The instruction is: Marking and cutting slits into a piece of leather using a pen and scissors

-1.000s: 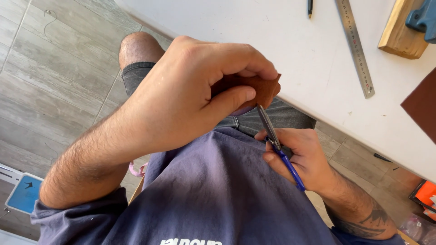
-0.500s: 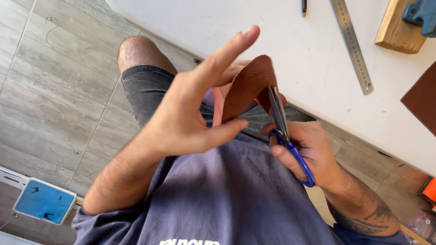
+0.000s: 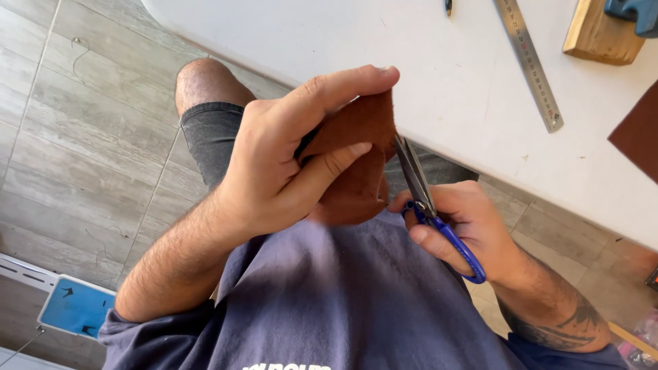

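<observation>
The left hand (image 3: pixel 274 171) holds a piece of brown leather (image 3: pixel 356 161) up in front of the chest, in the middle of the view and just near of the table edge. The index finger lies along the top edge of the leather and the thumb presses on its near face, so the piece is pinched firmly between them, with the other fingers curled behind it. The leather is reddish brown, with a matt, suede-like face; it is roughly oval, with a rounded lower lobe in shadow and a straighter right edge.

The right hand (image 3: pixel 459 229) is closed around small snips with a blue handle loop (image 3: pixel 445 236). Their grey blades point up and far, narrowly parted, with the tips at the right edge of the leather, touching or nearly touching it.

Beyond the hands runs a white table (image 3: pixel 439 62), slanting from far left to near right. On it lie a steel ruler (image 3: pixel 528 62), a block of pale wood (image 3: pixel 600 34) with a blue object (image 3: pixel 634 12) on top at the far right corner, a dark pen tip at the far edge, and a larger brown leather sheet (image 3: pixel 637 133) at the right edge.

The floor is grey, wood-look tile (image 3: pixel 75 130). A bare knee and dark shorts show at the left below the table, and a blue flat panel (image 3: pixel 75 308) lies near left on the floor.
</observation>
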